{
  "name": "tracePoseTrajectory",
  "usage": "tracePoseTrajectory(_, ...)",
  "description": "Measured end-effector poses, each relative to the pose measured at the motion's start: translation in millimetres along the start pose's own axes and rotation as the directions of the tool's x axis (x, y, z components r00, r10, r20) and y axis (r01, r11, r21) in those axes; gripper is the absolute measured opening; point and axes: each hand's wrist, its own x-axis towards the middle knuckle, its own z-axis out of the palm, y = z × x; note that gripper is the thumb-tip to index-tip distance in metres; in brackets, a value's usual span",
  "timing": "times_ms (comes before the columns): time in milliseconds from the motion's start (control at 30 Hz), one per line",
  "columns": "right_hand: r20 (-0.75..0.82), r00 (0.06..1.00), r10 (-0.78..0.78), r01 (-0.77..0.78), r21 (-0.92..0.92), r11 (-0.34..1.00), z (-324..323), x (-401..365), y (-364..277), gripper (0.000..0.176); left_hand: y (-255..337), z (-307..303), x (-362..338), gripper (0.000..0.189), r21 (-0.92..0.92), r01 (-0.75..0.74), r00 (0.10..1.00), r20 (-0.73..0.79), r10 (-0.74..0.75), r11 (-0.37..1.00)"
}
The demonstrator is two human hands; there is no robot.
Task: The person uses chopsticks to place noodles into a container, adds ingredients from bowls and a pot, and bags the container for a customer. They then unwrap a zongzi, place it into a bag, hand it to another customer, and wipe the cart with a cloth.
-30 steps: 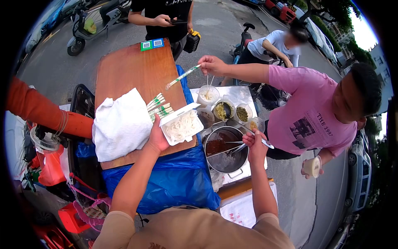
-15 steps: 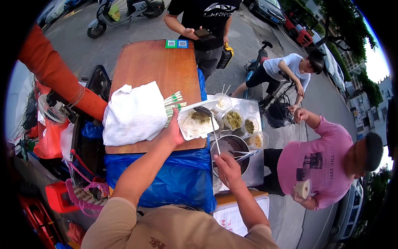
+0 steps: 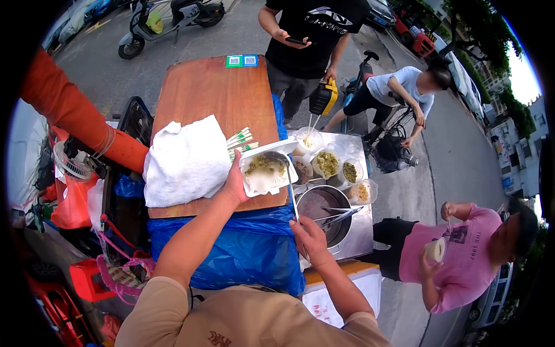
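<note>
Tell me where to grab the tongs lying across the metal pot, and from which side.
Take the tongs near the joined end that pokes past the pot rim on the side far from the wooden board, coming from above. The spread tips seem to lie inside the pot, so that end looks freest. The right hand holds the ladle, the left hand the noodle box.

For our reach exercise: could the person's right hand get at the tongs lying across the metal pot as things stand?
Probably, though not freely: the right hand is beside the pot, the tongs lie uncovered, but it grips the ladle.
</note>
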Motion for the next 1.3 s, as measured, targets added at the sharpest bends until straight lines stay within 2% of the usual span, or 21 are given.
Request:
tracePoseTrajectory(133,-0.111,0.994,-0.007,0.009,0.019,1.000,-8.0,10.0,-1.8,0.051,3.9,-2.3,2.1,0.086,-0.037,0.041,0.999,0.014,-0.041,0.998)
tracePoseTrajectory(200,-0.135,0.991,-0.020,0.023,0.021,1.000,-23.4,17.2,-8.9,0.047,4.6,-3.3,4.5,0.082,-0.046,-0.003,0.998,0.062,0.005,0.999)
tracePoseTrajectory(267,-0.274,0.958,0.082,-0.057,0.098,0.994,-38.3,23.2,-15.8,0.025,8.1,-5.4,7.4,0.082,-0.048,0.000,0.999,0.047,0.002,0.999)
tracePoseTrajectory(300,-0.275,0.958,0.085,-0.060,0.100,0.993,-38.4,20.9,-12.4,0.025,9.8,-4.5,7.7,0.083,-0.052,0.002,0.999,0.035,0.000,0.999)
tracePoseTrajectory(333,-0.392,0.876,0.280,-0.135,0.357,0.924,-37.8,16.8,-9.1,0.025,9.9,-3.7,7.6,0.083,-0.052,0.007,0.999,0.032,-0.005,0.999)
tracePoseTrajectory(367,-0.443,0.755,0.482,-0.153,0.596,0.788,-38.4,12.8,-4.9,0.028,10.0,-2.9,7.3,0.083,-0.046,0.015,1.000,0.024,-0.014,0.999)
tracePoseTrajectory(467,-0.385,0.481,0.788,-0.241,0.806,0.541,-52.1,19.6,32.0,0.034,8.8,-2.9,10.2,0.082,-0.033,0.056,0.998,0.019,-0.056,0.998)
tracePoseTrajectory(567,-0.322,0.310,0.895,-0.315,0.853,0.416,-39.6,13.9,109.3,0.035,1.6,-0.9,11.1,0.084,0.007,0.079,0.997,0.017,-0.079,0.997)
tracePoseTrajectory(667,-0.275,0.245,0.930,-0.367,0.861,0.351,4.0,-14.3,196.7,0.037,-3.5,-11.3,1.0,0.087,0.051,0.123,0.991,-0.066,-0.119,0.991)
tracePoseTrajectory(700,-0.229,0.206,0.951,-0.374,0.880,0.292,16.1,-20.8,218.1,0.039,-6.1,-14.4,2.0,0.087,0.052,0.130,0.989,-0.070,-0.127,0.990)
tracePoseTrajectory(733,-0.181,0.166,0.969,-0.377,0.897,0.232,21.6,-21.5,225.5,0.041,-7.4,-16.5,3.2,0.086,0.054,0.160,0.986,-0.066,-0.156,0.986)
tracePoseTrajectory(767,-0.180,0.158,0.971,-0.378,0.898,0.227,29.0,-24.5,229.3,0.041,-7.8,-19.0,4.3,0.085,0.057,0.188,0.981,-0.061,-0.185,0.980)
tracePoseTrajectory(800,-0.106,0.100,0.989,-0.342,0.930,0.135,36.7,-22.9,227.8,0.043,-9.1,-18.6,3.2,0.077,0.017,0.203,0.977,-0.068,-0.201,0.979)
tracePoseTrajectory(833,-0.029,0.045,0.999,-0.299,0.953,0.042,44.0,-23.1,224.7,0.045,-10.5,-20.2,0.8,0.077,0.014,0.205,0.976,-0.074,-0.203,0.979)
tracePoseTrajectory(867,0.062,0.100,0.993,-0.318,0.948,-0.027,49.5,-27.3,218.5,0.047,-11.3,-21.4,-1.9,0.072,0.014,0.247,0.968,-0.057,-0.245,0.969)
tracePoseTrajectory(900,0.066,0.096,0.993,-0.321,0.947,-0.032,55.6,-27.8,204.4,0.047,-11.5,-23.7,-4.6,0.068,0.014,0.288,0.957,-0.040,-0.287,0.958)
tracePoseTrajectory(967,0.294,0.123,0.948,-0.314,0.918,-0.243,63.8,-18.5,155.8,0.049,-6.9,-20.6,-11.4,0.061,-0.004,0.287,0.958,-0.003,-0.287,0.958)
tracePoseTrajectory(1033,0.480,0.278,0.832,-0.309,0.865,-0.395,61.7,-4.7,99.6,0.047,-5.9,-15.3,-14.4,0.062,0.180,0.217,0.976,-0.037,-0.214,0.959)
tracePoseTrajectory(1100,0.591,0.322,0.740,-0.348,0.801,-0.488,55.7,22.8,44.0,0.046,-8.3,-18.1,-14.4,0.063,0.159,0.205,0.979,-0.046,-0.200,0.966)
tracePoseTrajectory(1233,0.569,0.353,0.743,-0.392,0.811,-0.434,75.9,55.8,10.3,0.043,-6.3,-24.8,-17.3,0.065,0.195,0.180,0.984,-0.056,-0.172,0.964)
tracePoseTrajectory(1300,0.480,0.329,0.813,-0.366,0.859,-0.359,90.7,54.7,13.4,0.036,-3.1,-28.3,-19.3,0.066,0.204,0.179,0.984,-0.058,-0.171,0.962)
